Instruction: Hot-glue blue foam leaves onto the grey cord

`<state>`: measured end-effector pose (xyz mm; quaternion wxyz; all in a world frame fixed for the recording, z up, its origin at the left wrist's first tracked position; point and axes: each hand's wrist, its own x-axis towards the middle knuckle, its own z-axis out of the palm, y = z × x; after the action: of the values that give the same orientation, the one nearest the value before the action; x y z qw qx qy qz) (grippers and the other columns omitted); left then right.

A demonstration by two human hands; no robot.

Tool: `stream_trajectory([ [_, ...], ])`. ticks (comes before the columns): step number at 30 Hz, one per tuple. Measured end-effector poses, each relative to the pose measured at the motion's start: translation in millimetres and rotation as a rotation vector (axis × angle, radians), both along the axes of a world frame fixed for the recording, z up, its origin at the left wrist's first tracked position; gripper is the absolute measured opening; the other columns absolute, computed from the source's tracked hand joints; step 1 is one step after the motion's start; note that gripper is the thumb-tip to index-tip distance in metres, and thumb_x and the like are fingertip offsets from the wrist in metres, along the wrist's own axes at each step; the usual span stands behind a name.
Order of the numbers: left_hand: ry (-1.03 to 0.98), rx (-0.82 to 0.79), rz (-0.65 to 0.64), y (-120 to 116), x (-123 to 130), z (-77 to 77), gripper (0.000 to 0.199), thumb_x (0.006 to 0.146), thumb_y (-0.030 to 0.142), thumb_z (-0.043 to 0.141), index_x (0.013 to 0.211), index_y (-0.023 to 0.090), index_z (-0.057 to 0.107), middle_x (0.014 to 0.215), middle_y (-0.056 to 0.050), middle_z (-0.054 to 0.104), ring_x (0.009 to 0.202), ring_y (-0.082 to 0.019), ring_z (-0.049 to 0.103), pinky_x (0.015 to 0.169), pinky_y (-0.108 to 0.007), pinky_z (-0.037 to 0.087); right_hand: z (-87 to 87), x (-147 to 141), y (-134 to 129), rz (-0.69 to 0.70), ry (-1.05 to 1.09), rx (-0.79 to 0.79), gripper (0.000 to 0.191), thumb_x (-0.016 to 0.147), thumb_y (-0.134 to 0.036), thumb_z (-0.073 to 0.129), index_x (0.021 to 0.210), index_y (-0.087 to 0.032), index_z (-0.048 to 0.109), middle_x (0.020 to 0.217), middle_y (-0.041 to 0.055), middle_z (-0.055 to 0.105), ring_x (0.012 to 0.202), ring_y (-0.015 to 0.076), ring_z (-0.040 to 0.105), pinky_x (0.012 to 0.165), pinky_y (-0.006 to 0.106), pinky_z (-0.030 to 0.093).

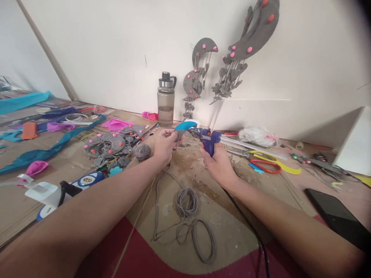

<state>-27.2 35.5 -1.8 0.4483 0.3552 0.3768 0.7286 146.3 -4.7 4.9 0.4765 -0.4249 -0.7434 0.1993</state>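
My left hand pinches a small curved piece, a blue crescent with a grey part below it at the fingertips. Wrapped round the handle of a blue hot glue gun is my right hand. The gun's nozzle points left and lies close to the crescent; whether they touch I cannot tell. A clear glue stick shows at the gun's back, and its black cord runs down under my right forearm. Grey yarn lies in loops between my arms, with a grey yarn ball beside my left wrist.
A water bottle stands against the wall, where grey crescent hangings hang. Left are grey dotted decorations and an extension socket. Right lie red-handled scissors, a plastic bag and a phone.
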Motion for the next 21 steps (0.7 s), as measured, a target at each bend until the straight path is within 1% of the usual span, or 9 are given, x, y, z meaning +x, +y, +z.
stream_trajectory([
  [4,0.046,0.018,-0.023,-4.1,2.7,0.8,0.016,0.071,0.019,0.066,0.078,0.016,0.051,0.072,-0.003,0.067,0.066,-0.014,0.067,0.065,-0.030,0.058,0.0,-2.1,-2.5,-0.005,-0.046,0.023,0.031,0.086,-0.032,0.050,0.114,-0.021,0.050,0.084,0.0057,0.061,0.080,0.0228,0.058,0.071,0.037,0.048],
  [9,0.076,0.036,-0.049,-5.9,5.8,0.0,0.017,0.071,0.020,0.067,0.078,0.016,0.052,0.070,-0.001,0.065,0.063,-0.014,0.067,0.064,-0.030,0.058,1.2,-2.8,-5.0,-0.027,-0.101,0.014,0.030,0.086,-0.031,0.049,0.113,-0.019,0.050,0.085,0.0066,0.061,0.076,0.0219,0.056,0.071,0.037,0.047],
  [14,0.097,0.036,-0.042,-4.7,7.8,-0.8,0.015,0.071,0.018,0.067,0.076,0.016,0.052,0.069,0.001,0.063,0.064,-0.012,0.066,0.066,-0.029,0.058,1.5,-4.1,-6.1,-0.040,-0.127,0.062,0.024,0.085,-0.031,0.049,0.105,-0.018,0.053,0.093,0.0091,0.062,0.082,0.0227,0.056,0.077,0.039,0.046],
  [21,0.112,0.021,-0.034,-6.6,10.3,1.5,0.011,0.073,0.014,0.063,0.073,0.017,0.053,0.066,0.001,0.062,0.062,-0.013,0.066,0.065,-0.031,0.058,2.8,-6.0,-8.3,-0.038,-0.130,0.077,0.018,0.084,-0.032,0.050,0.097,-0.019,0.053,0.089,0.0088,0.061,0.081,0.0232,0.054,0.077,0.040,0.045],
])
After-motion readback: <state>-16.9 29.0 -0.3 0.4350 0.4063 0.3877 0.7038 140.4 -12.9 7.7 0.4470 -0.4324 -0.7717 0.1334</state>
